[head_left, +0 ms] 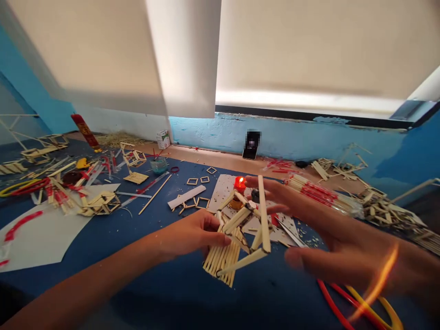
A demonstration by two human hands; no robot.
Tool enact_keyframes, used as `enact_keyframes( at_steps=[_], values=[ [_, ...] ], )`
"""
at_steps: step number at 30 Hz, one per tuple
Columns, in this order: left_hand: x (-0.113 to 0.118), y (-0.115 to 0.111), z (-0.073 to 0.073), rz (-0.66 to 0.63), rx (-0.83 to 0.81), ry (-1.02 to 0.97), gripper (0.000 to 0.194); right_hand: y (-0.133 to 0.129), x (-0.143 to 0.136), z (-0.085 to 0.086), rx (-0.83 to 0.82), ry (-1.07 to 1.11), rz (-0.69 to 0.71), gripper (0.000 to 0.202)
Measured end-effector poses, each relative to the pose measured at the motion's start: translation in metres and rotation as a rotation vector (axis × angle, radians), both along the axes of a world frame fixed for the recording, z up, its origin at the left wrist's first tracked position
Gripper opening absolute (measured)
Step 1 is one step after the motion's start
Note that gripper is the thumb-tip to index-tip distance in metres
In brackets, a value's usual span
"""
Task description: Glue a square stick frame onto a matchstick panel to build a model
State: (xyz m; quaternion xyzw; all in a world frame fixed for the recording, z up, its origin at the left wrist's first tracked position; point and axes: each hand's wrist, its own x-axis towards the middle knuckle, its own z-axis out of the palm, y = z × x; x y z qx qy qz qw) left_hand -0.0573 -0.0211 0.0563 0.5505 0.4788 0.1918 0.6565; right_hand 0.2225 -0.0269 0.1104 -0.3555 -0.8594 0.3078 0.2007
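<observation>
My left hand [202, 233] is closed on a small model made of wooden sticks [223, 261], gripping it by the side between thumb and fingers. The model has a flat slatted base and an angled frame of joined sticks above it. To its right, my right hand [305, 220] is spread open, fingers stretched toward the far side and thumb apart, with nothing seen in it. Just beyond the model burns a red candle [239, 184] on a white sheet [223, 183]. A pair of scissors or tweezers [290, 233] lies under my right hand, partly hidden.
Small square stick frames [192, 181] and a paper strip [186, 197] lie left of the candle. Packs of sticks [316, 195] are at right. A glass jar [158, 165], a red tube [85, 133] and a phone [251, 145] stand farther back. Red and yellow tubing [357, 302] is near front right.
</observation>
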Motion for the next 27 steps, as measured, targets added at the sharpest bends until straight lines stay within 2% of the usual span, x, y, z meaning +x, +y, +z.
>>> enact_keyframes(
  at_steps=[3,6,10,17,20,23,27],
  values=[
    [0.011,0.000,-0.002,-0.128,0.015,-0.012,0.026,-0.017,-0.004,-0.014,-0.324,0.252,-0.042,0.090],
    [0.023,0.002,-0.003,-0.205,0.018,0.017,0.033,-0.023,-0.011,-0.029,-0.423,0.471,-0.117,0.074],
    [0.037,0.005,-0.002,-0.238,0.045,0.068,0.039,-0.027,-0.004,-0.046,-0.528,0.530,-0.136,0.055],
    [0.048,0.007,-0.001,-0.319,0.070,0.052,0.041,-0.038,0.013,-0.081,-0.517,0.642,-0.242,0.037],
    [0.050,0.005,0.003,-0.372,0.107,-0.001,0.041,-0.042,0.013,-0.090,-0.451,0.656,-0.268,0.034],
    [0.052,0.000,0.012,-0.392,0.209,0.008,0.035,-0.044,0.014,-0.090,-0.364,0.585,-0.235,0.043],
    [0.055,-0.008,0.027,-0.397,0.415,0.181,0.036,-0.045,0.019,-0.085,-0.273,0.496,-0.123,0.064]
  ],
)
